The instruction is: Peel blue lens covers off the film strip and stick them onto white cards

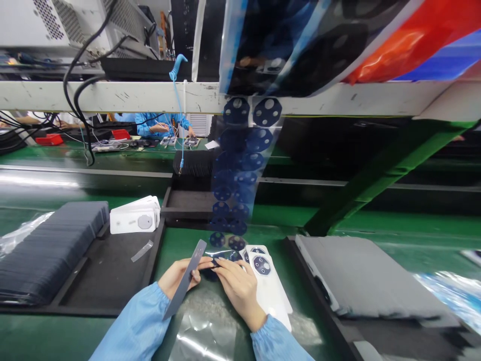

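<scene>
My left hand [173, 277] is closed on a thin grey phone back cover [184, 285], held tilted on edge. Its fingertips also reach the lower end of a hanging clear strip of round dark camera-lens stickers [240, 210]. There my right hand [239, 284] pinches the strip's end, its fingertips nearly meeting those of the left. What lies exactly between the fingertips is hidden. Just right of my right hand, white phone back covers [273, 293] lie overlapped on the green bench, with dark round camera stickers on them.
At left, a black tray [108, 281] holds a row of dark grey covers [56, 250] and several white covers [133, 218]. Grey sheets [379, 276] rest on a right-hand tray. A clear film [205, 336] lies before me. Overhead runs a white beam [143, 96]; a co-worker's blue sleeve [145, 124] shows beyond.
</scene>
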A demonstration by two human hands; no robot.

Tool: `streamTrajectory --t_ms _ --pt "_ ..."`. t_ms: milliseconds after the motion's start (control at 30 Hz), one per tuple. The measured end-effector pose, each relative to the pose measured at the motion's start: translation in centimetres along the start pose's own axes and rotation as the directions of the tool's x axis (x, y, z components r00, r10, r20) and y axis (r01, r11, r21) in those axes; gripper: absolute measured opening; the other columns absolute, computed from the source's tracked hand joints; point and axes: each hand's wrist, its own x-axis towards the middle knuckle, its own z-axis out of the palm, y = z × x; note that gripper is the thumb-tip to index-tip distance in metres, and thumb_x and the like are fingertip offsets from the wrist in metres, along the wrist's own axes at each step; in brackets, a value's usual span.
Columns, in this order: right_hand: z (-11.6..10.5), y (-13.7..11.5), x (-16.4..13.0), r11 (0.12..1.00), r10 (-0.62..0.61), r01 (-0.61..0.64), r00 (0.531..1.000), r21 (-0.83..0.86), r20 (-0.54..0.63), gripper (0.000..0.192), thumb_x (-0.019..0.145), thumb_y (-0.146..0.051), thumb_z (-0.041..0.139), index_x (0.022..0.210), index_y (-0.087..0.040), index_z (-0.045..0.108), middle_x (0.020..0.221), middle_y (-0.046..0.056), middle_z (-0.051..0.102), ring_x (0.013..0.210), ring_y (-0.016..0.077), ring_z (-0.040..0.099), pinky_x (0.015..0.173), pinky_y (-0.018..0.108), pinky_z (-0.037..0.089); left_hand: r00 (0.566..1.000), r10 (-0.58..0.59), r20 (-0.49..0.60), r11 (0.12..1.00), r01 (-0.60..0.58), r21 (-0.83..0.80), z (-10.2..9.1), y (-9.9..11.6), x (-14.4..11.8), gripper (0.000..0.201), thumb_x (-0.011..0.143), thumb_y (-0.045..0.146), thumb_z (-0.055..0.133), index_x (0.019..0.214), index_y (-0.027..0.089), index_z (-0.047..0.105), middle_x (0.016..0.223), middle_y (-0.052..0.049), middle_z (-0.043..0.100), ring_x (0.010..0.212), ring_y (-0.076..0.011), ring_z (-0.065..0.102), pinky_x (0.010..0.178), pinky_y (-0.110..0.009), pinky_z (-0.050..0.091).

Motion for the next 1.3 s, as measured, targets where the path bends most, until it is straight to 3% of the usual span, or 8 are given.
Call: streamTrajectory --t_ms 200,367,567,733,833,1033,1133,1300 --pt "0.2 -0.2 -0.4 0.998 0.064 -0.065 0.997 0.025 0.037 0.020 0.101 -0.013 0.056 0.097 -0.024 0.072 0.100 0.004 0.083 0.091 0.0194 0.078 0.086 0.036 0.048 1.000 0.019 -0.011 0.999 -0.019 0.034 0.4 0.2 -0.3 0.026 0.087 -0.001 0.058 0.096 0.001 0.082 0.109 -0.023 0.077 0.048 -0.0026 0.054 0.054 -0.013 0.050" --pt "0.6 -0.1 -0.5 0.994 0.102 -0.105 0.992 0.035 0.078 0.018 0.100 -0.022 0.059 0.112 -0.024 0.072 0.102 0.007 0.081 0.092 0.0229 0.076 0.086 0.040 0.050 0.999 0.040 -0.023 0.998 -0.038 0.056 0.4 0.1 -0.2 0.027 0.087 -0.001 0.057 0.096 0.002 0.082 0.109 -0.022 0.077 0.048 -0.0024 0.053 0.054 -0.014 0.049" --pt "0.7 -0.3 -0.6 0.988 0.091 -0.100 0.993 0.118 0.077 0.018 0.098 -0.017 0.061 0.093 -0.026 0.075 0.102 0.007 0.080 0.093 0.0232 0.074 0.086 0.041 0.051 0.994 0.090 -0.056 0.992 -0.084 0.099 0.4 0.1 0.0 0.023 0.086 0.002 0.062 0.096 0.003 0.082 0.105 -0.020 0.078 0.050 -0.0037 0.054 0.055 -0.015 0.050" --pt "0.0 -1.3 0.0 0.935 0.217 -0.242 0.969 0.259 0.121 0.008 0.093 -0.026 0.070 0.085 -0.026 0.070 0.089 0.004 0.076 0.083 0.0227 0.071 0.077 0.039 0.052 0.966 0.231 -0.113 0.959 -0.206 0.192 -0.1 -0.2 0.5 0.016 0.082 0.006 0.072 0.095 0.007 0.082 0.092 -0.012 0.080 0.055 -0.0065 0.059 0.059 -0.018 0.050" --pt "-0.5 -2.0 0.3 0.841 0.362 -0.386 0.922 0.379 0.136 0.019 0.088 -0.035 0.076 0.082 -0.025 0.060 0.082 0.003 0.070 0.075 0.0213 0.069 0.068 0.035 0.055 0.925 0.353 -0.139 0.910 -0.305 0.281 -0.4 -0.6 0.8 0.016 0.081 0.015 0.078 0.096 0.009 0.078 0.091 -0.009 0.079 0.061 -0.0110 0.063 0.064 -0.024 0.052" --pt "-1.0 -1.4 0.5 0.572 0.588 -0.582 0.782 0.578 0.206 0.030 0.091 -0.050 0.070 0.096 -0.025 0.055 0.085 0.003 0.068 0.072 0.0194 0.073 0.063 0.031 0.063 0.764 0.623 -0.170 0.736 -0.498 0.459 0.1 -1.7 0.4 0.039 0.074 0.036 0.087 0.103 0.021 0.068 0.080 0.000 0.076 0.065 -0.0147 0.065 0.063 -0.024 0.047" --pt "-1.0 -1.0 0.3 0.464 0.636 -0.633 0.725 0.619 0.265 0.030 0.088 -0.048 0.074 0.094 -0.025 0.057 0.081 0.002 0.070 0.070 0.0199 0.075 0.061 0.030 0.064 0.762 0.642 -0.090 0.685 -0.516 0.514 1.0 -2.6 0.1 0.041 0.072 0.044 0.088 0.097 0.022 0.063 0.078 0.001 0.075 0.059 -0.0150 0.063 0.059 -0.025 0.047" --pt "-0.7 -0.9 -0.3 0.356 0.678 -0.696 0.651 0.624 0.340 0.020 0.093 -0.035 0.073 0.097 -0.018 0.064 0.081 -0.001 0.071 0.070 0.0150 0.072 0.063 0.029 0.062 0.817 0.575 0.030 0.668 -0.491 0.559 1.5 -4.3 0.3 0.029 0.083 0.042 0.080 0.090 0.021 0.061 0.068 0.003 0.070 0.057 -0.0149 0.062 0.054 -0.025 0.047"
